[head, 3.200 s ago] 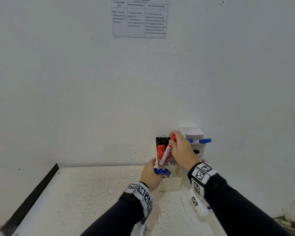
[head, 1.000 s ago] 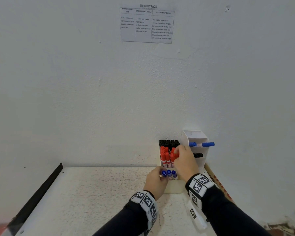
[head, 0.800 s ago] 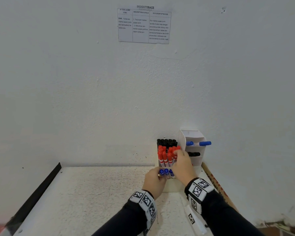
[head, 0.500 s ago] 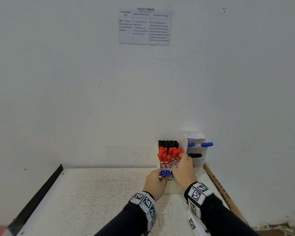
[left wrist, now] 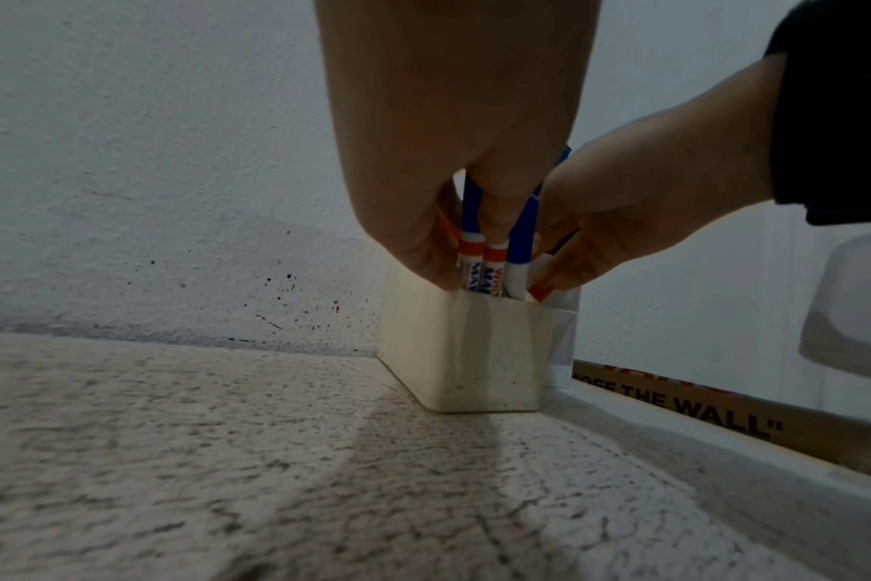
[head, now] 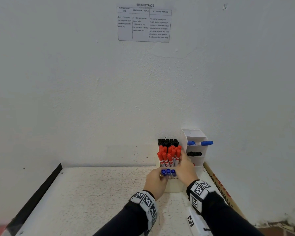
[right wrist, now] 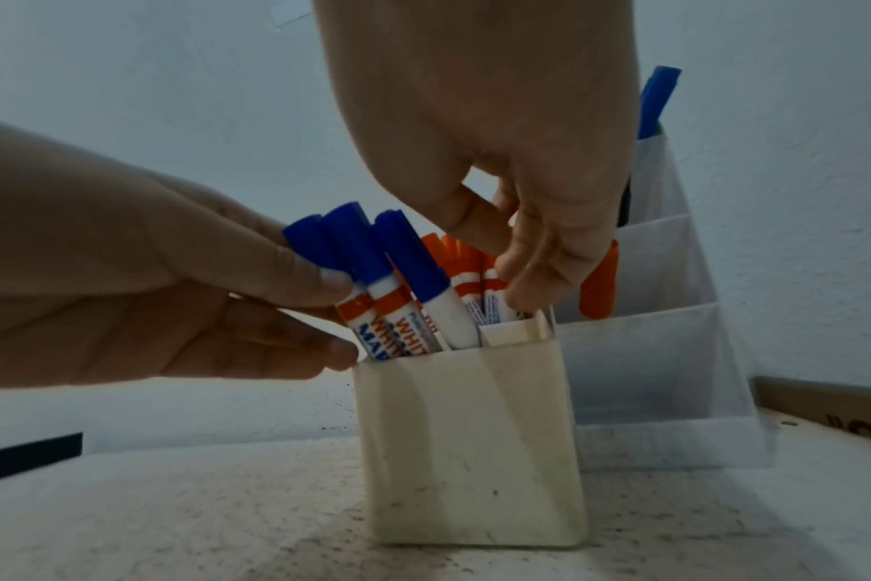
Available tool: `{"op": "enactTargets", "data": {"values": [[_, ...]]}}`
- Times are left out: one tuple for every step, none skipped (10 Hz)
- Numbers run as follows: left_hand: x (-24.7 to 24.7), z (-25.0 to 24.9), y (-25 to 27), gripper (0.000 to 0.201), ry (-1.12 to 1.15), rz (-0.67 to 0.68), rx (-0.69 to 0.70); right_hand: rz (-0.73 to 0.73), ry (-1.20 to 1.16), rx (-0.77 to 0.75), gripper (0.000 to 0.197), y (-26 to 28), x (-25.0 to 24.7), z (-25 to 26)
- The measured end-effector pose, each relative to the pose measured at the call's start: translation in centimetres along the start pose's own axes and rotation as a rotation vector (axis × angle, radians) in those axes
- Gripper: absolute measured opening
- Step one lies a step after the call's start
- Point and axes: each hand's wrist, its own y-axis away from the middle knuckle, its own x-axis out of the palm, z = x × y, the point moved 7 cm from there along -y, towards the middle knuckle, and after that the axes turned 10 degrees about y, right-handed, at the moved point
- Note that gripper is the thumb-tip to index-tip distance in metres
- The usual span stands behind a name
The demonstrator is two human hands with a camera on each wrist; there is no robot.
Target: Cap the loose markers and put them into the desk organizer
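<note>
L hand [head: 155, 182] has its grip pinched round 3 blue-capped markers [right wrist: 373, 271] standing upright in the front slot of the cream desk organizer [right wrist: 473, 444] on the table [head: 92, 198]. R hand [head: 186, 169], just right of it, has its grip curled down among the red-capped markers [head: 169, 155] one slot behind (approx. 10, clamped on one or not: cannot tell). Behind those stand black-capped markers [head: 168, 142]; right of the R grip, a tiered white rack [head: 197, 160] holds 1 blue marker [head: 200, 143] and 1 black.

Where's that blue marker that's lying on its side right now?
In the head view the blue marker lies across an upper shelf of the white tiered holder, right of the black markers, against the wall.
</note>
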Motion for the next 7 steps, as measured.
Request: {"op": "enactTargets", "data": {"values": [[-0.1,0.2,0.0,0.029,0.013,-0.013,-0.016,-0.022,0.01,0.027,0.026,0.4,-0.5,-0.4],[-0.3,0.1,0.1,0.025,0.005,-0.03,0.0,0.048,0.141,-0.074,0.02,1.1,-0.3,0.1],[-0.3,-0.1,0.1,0.027,-0.011,-0.02,0.032,0.237,0.167,-0.229,0.025,2.4,0.9,0.7],[-0.4,-0.3,0.1,0.029,0.01,-0.031,0.029,0.209,0.095,-0.295,0.021,3.1,0.3,1.3],[-0.1,-0.4,0.1,0.03,0.023,-0.031,0.034,0.146,0.016,-0.264,0.018,3.0,-0.1,1.1],[0.3,-0.3,0.5,0.034,0.021,0.012,-0.007,0.183,0.02,-0.187,0.024,3.3,0.3,0.2],[0.5,0.3,0.6,0.045,0.064,0.005,-0.069,0.132,-0.068,-0.104,0.038,3.6,0.4,-0.5]]}}
